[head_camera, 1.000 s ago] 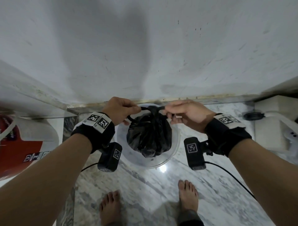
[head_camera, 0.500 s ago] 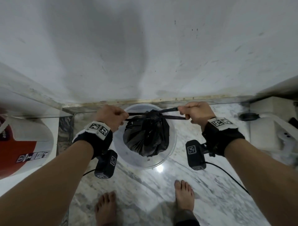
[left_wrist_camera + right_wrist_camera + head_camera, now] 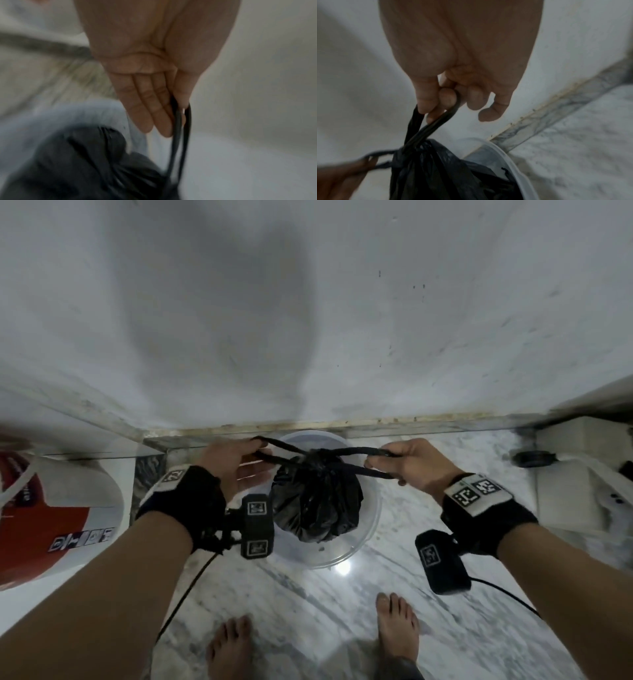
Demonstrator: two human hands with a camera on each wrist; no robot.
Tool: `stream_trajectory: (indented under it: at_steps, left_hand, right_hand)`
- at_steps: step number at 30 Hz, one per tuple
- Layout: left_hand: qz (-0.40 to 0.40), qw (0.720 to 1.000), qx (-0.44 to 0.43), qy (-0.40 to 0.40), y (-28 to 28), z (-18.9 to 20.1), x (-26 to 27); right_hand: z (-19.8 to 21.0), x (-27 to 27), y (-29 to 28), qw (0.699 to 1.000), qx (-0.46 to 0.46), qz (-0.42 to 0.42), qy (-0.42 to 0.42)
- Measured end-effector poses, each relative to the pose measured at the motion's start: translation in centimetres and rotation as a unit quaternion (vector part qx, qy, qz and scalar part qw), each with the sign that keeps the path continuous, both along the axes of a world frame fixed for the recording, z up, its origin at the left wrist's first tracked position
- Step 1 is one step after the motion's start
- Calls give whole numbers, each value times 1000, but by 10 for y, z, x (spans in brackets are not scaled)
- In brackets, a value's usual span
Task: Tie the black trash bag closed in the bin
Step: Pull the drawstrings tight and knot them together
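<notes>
The black trash bag sits gathered inside a translucent round bin on the floor by the wall. Two black tie loops run out from its cinched neck. My left hand is left of the neck with its fingers fairly straight, and it pinches the left loop between thumb and forefinger. My right hand is right of the neck, fingers curled, and it pinches the right loop. Both loops are pulled taut sideways.
A white wall rises just behind the bin. A red and white container stands at the left, a white boxy object at the right. My bare feet stand on the marble floor near the bin.
My hands have drawn apart from the bag's neck, stretching the two loops outward. The left hand has turned palm-up and straightened its fingers.
</notes>
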State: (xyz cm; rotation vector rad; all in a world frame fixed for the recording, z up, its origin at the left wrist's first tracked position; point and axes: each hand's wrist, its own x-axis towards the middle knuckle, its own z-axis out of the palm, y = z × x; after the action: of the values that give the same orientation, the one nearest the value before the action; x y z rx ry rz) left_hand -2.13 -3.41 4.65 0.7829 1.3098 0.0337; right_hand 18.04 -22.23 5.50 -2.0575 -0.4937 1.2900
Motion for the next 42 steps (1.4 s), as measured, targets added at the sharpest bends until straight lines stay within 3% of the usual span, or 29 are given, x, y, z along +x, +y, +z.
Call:
stream_trajectory:
  at_steps: [2, 3, 4, 5, 6, 7, 8, 9, 13, 15, 18, 19, 20, 21, 23, 24, 25, 27, 33, 36, 38, 42]
  left_hand:
    - [-8, 999, 7, -31, -1, -5, -1]
    - [-66, 996, 57, -19, -3, -8, -1]
    - [-167, 975, 146, 27, -4, -12, -2]
    - [-307, 910, 265, 91, -4, -17, -5]
    - [-446, 802, 368, 149, -5, -22, -6]
    - [-530, 700, 442, 183, -7, -26, -8]
    - [-560, 642, 489, 185, -9, -29, -9]
    - [-572, 608, 520, 182, -9, -30, -9]
    - [-590, 548, 555, 210, -6, -29, -15]
    - [-590, 535, 568, 207, 0, -27, -24]
    - [-590, 553, 547, 218, 5, -24, -34]
    - [-579, 584, 524, 220, 5, -21, -35]
    - [-549, 643, 489, 215, 4, -19, -34]
    - [-491, 723, 445, 196, 4, -19, -35]
    - [-291, 896, 308, 137, 0, -18, -38]
    - [-202, 942, 243, 110, -1, -15, -39]
    - [-156, 963, 200, 89, 0, -12, -40]
    - [-154, 971, 171, 71, 4, -6, -40]
    - [-255, 931, 241, 102, 14, 9, -30]
    - [-349, 876, 298, 147, 15, 19, -27]
    - [-363, 854, 333, 169, 14, 32, -28]
    - [-338, 869, 311, 183, 7, 88, -37]
  right_hand:
    - [2, 9, -6, 998, 12, -49, 50]
    - [1, 14, -9, 996, 13, -71, 56]
    - [0, 18, -9, 994, 4, -94, 47]
    - [-4, 20, -10, 992, -14, -119, 25]
    - [-8, 20, -11, 988, -36, -151, -5]
    - [-14, 19, -12, 980, -59, -186, -31]
    - [-20, 17, -14, 972, -78, -216, -44]
    - [-26, 14, -15, 965, -89, -241, -43]
    - [-36, 16, -14, 950, -101, -292, -45]
    - [-36, 19, -13, 955, -94, -276, -54]
    - [-37, 18, -10, 963, -84, -251, -54]
    - [-34, 16, -10, 964, -80, -248, -52]
    - [-31, 14, -10, 965, -68, -248, -51]
    - [-27, 11, -11, 965, -47, -255, -43]
    - [-16, 5, -16, 961, 19, -277, -9]
    - [-12, 5, -20, 960, 44, -275, -1]
    - [-9, 6, -24, 964, 52, -259, -8]
    - [-2, 13, -29, 973, 47, -222, -35]
    - [12, 25, -17, 982, 37, -180, -42]
    - [20, 21, -10, 986, -22, -118, -117]
    - [35, 20, -9, 979, -63, -68, -179]
    - [89, 8, -6, 969, -100, 21, -224]
